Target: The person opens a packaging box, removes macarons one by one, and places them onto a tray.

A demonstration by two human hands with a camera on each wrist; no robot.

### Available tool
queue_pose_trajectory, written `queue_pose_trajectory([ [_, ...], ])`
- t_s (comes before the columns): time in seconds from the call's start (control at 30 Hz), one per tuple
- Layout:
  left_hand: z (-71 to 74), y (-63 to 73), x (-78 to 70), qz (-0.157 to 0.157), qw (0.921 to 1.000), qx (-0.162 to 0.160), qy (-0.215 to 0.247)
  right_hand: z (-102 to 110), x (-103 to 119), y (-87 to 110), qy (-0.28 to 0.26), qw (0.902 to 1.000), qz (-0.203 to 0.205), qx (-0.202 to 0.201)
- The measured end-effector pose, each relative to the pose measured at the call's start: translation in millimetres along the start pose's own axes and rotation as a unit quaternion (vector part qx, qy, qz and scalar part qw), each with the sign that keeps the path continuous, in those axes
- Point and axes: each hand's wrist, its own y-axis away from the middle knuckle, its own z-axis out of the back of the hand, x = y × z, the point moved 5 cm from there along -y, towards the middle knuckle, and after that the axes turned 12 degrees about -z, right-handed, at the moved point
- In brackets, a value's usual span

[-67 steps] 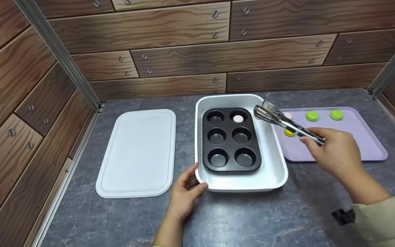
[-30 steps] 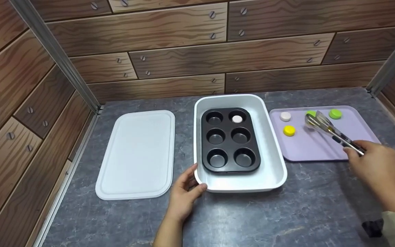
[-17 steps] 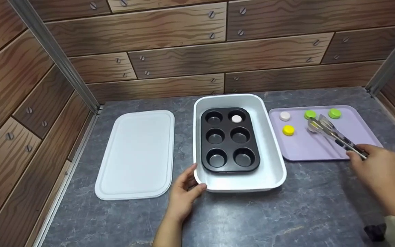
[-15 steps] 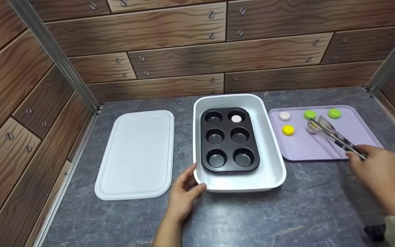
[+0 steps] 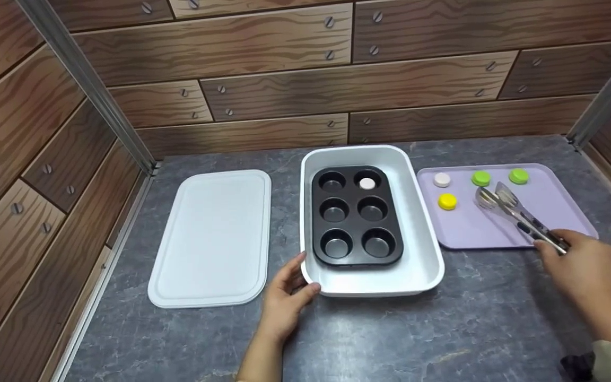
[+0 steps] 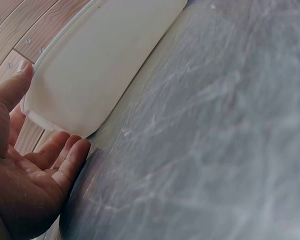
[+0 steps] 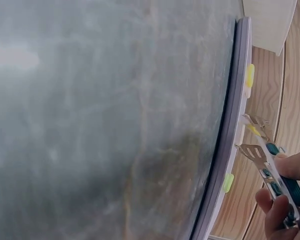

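Note:
My left hand [image 5: 284,300] grips the near left corner of a white rectangular bin [image 5: 422,276], its thumb at the rim and fingers against the side in the left wrist view. In the bin lies a black muffin pan [image 5: 356,228], with a white macaron [image 5: 367,183] in its far right cup. My right hand [image 5: 584,262] holds metal tongs [image 5: 528,223] with dark grips over a purple tray [image 5: 464,233]. Their jaws are spread; a yellow macaron [image 7: 252,130] shows at one tip in the right wrist view, mostly covered by that tip in the head view.
Also on the tray sit a white macaron [image 5: 442,180], a yellow macaron [image 5: 447,201] and two green ones, the nearer a green macaron [image 5: 480,178] just behind the tongs. A white lid [image 5: 212,239] lies left of the bin. Wood-patterned walls [image 5: 273,95] enclose the back and sides.
The right hand has carried the tongs from beside the muffin pan rightward over the tray, their jaws spreading. Lately the tips have drawn slightly nearer. The left hand stays at the bin's corner.

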Motion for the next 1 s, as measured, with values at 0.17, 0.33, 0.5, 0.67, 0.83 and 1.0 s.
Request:
queue_pose_trajectory([
  [0.17, -0.1, -0.3, -0.2, -0.002, 1.0000, 0.000, -0.001, 12, 9, 4.1, -0.053, 0.9962, 0.033, -0.060],
  [0.33, 0.6, -0.9, -0.1, -0.008, 1.0000, 0.001, -0.004, 22, 34, 7.8, -0.082, 0.9902, 0.066, -0.092],
  [0.5, -0.5, -0.7, 0.6, -0.009, 1.0000, 0.002, -0.001, 23, 68, 10.3, -0.087, 0.9877, 0.101, -0.082],
  [0.67, -0.1, 0.1, 0.7, -0.006, 1.0000, 0.002, 0.000, 17, 103, 10.0, -0.097, 0.9834, 0.140, -0.062],
  [0.83, 0.1, 0.5, 0.3, -0.002, 1.0000, -0.003, 0.000, 10, 135, 4.0, -0.085, 0.9807, 0.173, -0.037],
  [1.0, -0.6, -0.1, 0.4, -0.003, 1.0000, -0.003, 0.000, -3, 160, -5.6, -0.044, 0.9838, 0.170, 0.032],
])
